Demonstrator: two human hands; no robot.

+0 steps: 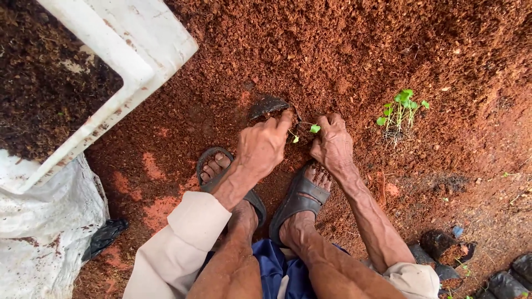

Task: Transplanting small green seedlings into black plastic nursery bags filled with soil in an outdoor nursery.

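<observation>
Fingers of the left hand (265, 145) and right hand (332, 143) pinch a small green seedling (313, 129) between them, over a black plastic grow bag (268, 105) on reddish-brown loose soil (343, 50).

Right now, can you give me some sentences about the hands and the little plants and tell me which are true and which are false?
1. Both hands are at a small black grow bag on the reddish soil. True: the left hand and right hand meet there.
2. A tiny green seedling sits between the hands. True.
3. The bunch of seedlings lies to the left of the hands. False: it lies to their right, on the soil.
4. The person is barefoot. False: both feet wear dark sandals.
5. The white tray at upper left is full of water. False: it holds dark soil.
</observation>
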